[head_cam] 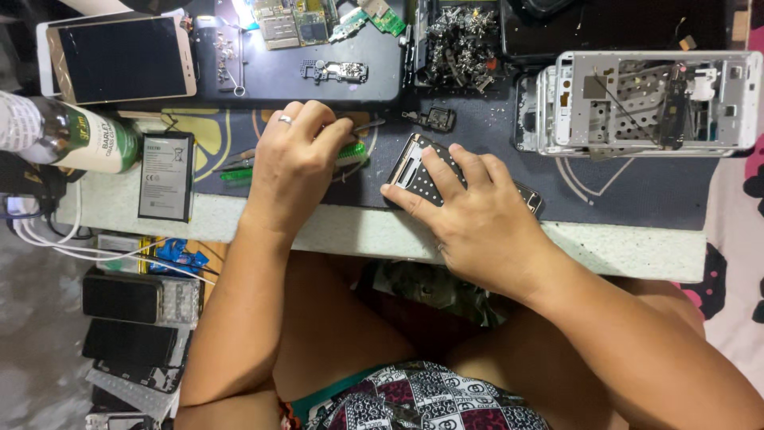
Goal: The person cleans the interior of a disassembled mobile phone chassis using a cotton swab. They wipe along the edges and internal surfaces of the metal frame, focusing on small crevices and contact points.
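Knees sit under the table edge (621, 248); right hand (469, 211) presses flat, steadying the phone frame (418, 171), while at nine o'clock left hand (294, 163) curls around a green brush (350, 153).

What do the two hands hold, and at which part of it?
The right hand presses flat on the middle of a dark phone frame on the mat. The left hand closes on a green brush at its head end.

Two hands: left hand (293, 171), right hand (469, 209). One phone frame (414, 171), one battery (165, 176), one bottle (68, 135), one gold phone (119, 57), one green circuit board (296, 22).
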